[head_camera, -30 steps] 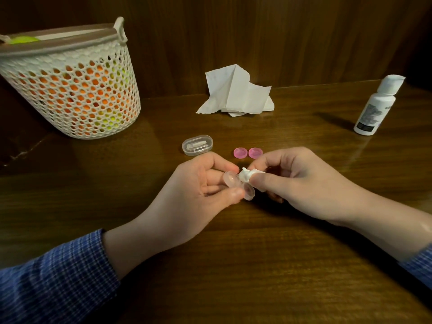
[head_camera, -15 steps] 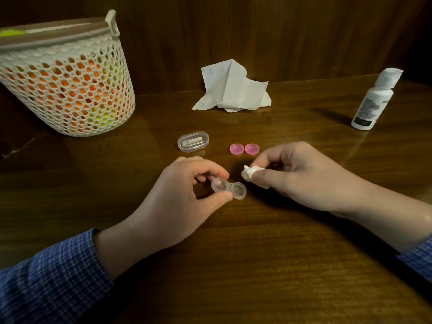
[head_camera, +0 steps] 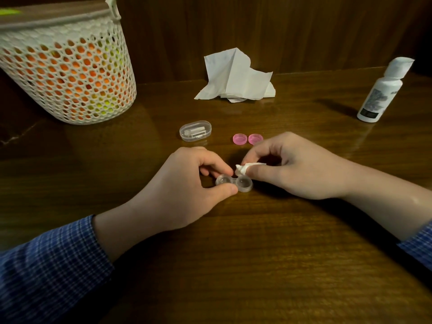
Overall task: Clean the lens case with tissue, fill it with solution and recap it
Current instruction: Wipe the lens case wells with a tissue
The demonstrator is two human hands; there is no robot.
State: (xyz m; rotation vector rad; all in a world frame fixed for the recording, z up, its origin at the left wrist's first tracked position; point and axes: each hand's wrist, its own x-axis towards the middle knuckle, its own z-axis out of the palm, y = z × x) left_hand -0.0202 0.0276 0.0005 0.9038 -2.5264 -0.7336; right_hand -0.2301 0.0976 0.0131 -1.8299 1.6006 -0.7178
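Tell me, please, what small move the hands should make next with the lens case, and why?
Probably press the tissue wad pinched in the right hand down into the right well of the lens case and twist. The left hand steadies the case on the table, the wad sits just above that well, and both pink caps are off.

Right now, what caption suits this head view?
Left hand steadies open lens case; right hand brings tissue wad beside it.

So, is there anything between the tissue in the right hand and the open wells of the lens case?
Nothing visible. The tissue wad in the right hand sits just above the lens case; the left hand grips only its left well.
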